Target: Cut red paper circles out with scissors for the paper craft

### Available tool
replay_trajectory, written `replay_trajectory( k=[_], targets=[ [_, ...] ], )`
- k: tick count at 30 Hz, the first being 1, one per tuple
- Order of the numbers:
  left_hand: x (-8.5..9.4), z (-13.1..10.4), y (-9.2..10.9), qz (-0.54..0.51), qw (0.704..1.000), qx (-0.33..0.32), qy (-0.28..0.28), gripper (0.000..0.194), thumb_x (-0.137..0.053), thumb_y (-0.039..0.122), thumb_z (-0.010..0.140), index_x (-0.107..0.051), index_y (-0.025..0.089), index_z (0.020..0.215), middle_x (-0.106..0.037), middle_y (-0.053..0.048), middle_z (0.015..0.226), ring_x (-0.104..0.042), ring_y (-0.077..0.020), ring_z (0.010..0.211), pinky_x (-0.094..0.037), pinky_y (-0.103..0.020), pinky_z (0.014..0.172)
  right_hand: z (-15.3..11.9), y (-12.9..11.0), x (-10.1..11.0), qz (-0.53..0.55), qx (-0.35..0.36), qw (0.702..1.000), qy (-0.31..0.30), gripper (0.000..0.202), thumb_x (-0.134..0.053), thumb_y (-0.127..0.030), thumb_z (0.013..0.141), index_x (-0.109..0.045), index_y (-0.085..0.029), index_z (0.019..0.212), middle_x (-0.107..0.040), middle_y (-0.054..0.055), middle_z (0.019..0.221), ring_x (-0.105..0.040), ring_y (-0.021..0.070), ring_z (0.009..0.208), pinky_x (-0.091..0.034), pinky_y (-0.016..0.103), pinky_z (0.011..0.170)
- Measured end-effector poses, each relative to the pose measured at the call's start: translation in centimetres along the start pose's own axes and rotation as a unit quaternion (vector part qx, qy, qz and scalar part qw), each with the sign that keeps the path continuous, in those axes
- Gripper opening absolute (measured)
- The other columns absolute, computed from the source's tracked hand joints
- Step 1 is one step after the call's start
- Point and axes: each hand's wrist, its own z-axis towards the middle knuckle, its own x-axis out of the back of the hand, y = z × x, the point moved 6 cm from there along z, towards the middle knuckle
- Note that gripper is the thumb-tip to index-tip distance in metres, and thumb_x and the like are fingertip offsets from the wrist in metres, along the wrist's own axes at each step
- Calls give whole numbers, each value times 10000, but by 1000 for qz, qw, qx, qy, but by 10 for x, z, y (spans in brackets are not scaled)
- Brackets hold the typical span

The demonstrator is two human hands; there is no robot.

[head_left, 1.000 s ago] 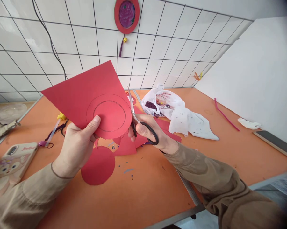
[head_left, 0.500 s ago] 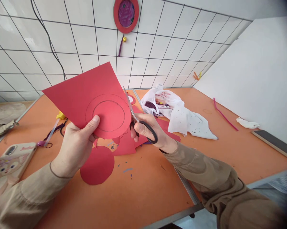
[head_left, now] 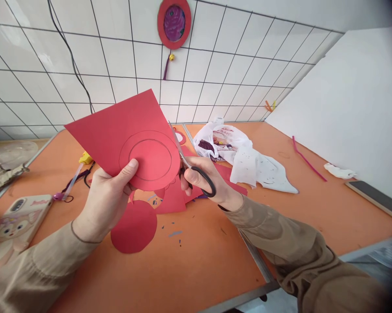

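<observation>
A sheet of red card [head_left: 124, 117] is held up above the table, with two drawn rings, one inside the other, near its lower right. Its lower edge is cut round along the outer ring. My left hand [head_left: 104, 198] pinches the card at the lower left, thumb on the front over the inner ring. My right hand [head_left: 205, 176] grips black-handled scissors [head_left: 209, 184], whose blades point up and away along the card's right edge. Below the card, a cut red disc [head_left: 133, 228] lies on the orange table [head_left: 209, 256]. Red card scraps [head_left: 172, 202] lie behind it, partly hidden.
A white plastic bag [head_left: 241, 141] with bits inside stands behind my right hand. At the left lies a phone in a cartoon case [head_left: 19, 226], near a purple bell [head_left: 58, 196]. A red round ornament [head_left: 174, 24] hangs on the tiled wall. A pink stick [head_left: 308, 158] lies at right.
The whole view has shifted slightly, so everything sits a little lower and to the right. Both hands keep their holds on the card and scissors; little else differs.
</observation>
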Motion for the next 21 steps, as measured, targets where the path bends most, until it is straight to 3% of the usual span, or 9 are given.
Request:
replay_trajectory(
  k=[12,21],
  targets=[
    [-2,0,1,-14,1000,-4,-8,138,-720,212,778,-736,191,912,-735,-70,1080,-587,-272,1184,-568,-316,885,-1,2,0,4,-24,1000,9,474,-606,-602,800,-522,-152,675,-519,-28,526,-515,82,411,-409,206,406],
    [-1,-2,1,-21,1000,-12,-15,232,-735,210,769,-731,216,1001,-747,-62,1042,-579,-280,1199,-552,-348,930,-2,4,1,-9,-31,999,11,485,-602,-615,795,-520,-152,676,-512,-31,520,-511,81,405,-409,202,391]
  ],
)
